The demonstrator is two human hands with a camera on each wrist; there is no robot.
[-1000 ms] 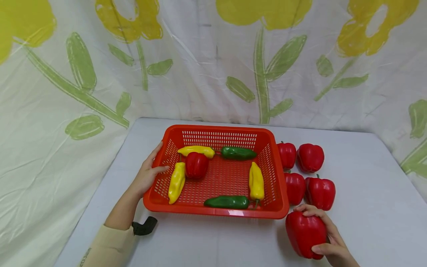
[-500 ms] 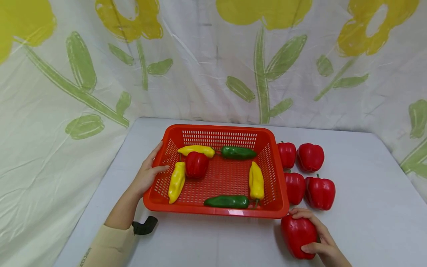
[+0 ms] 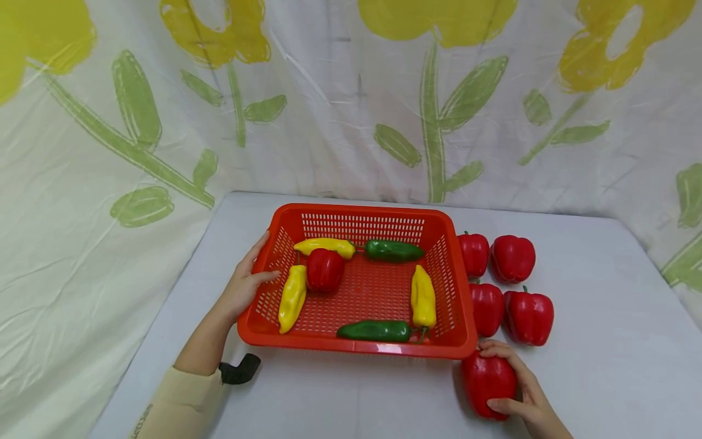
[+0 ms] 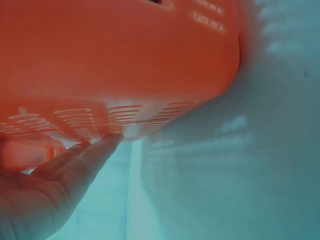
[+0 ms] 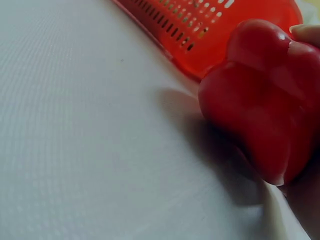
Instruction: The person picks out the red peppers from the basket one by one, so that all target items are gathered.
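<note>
My left hand (image 3: 247,280) grips the left rim of the red plastic basket (image 3: 356,346), thumb over the inner side. In the left wrist view its fingers (image 4: 82,162) reach along the basket's slotted outer wall (image 4: 125,50). Off the basket's front right corner, my right hand (image 3: 523,390) holds a red bell pepper (image 3: 488,384), thumb on the near side and fingers over the top. The right wrist view shows this bell pepper (image 5: 260,95) from its lobed end, its shadow on the white cloth beneath.
Inside the basket lie one red bell pepper (image 3: 325,270), three yellow peppers (image 3: 423,297) and two green peppers (image 3: 375,330). Several more red bell peppers (image 3: 529,318) stand against its right side. A black strap piece (image 3: 241,369) sticks out by the left sleeve. Flowered cloth (image 3: 340,122) hangs behind the table.
My right hand has carried its red bell pepper a little to the left, closer to the basket's front right corner. The left hand and the basket stay in place.
</note>
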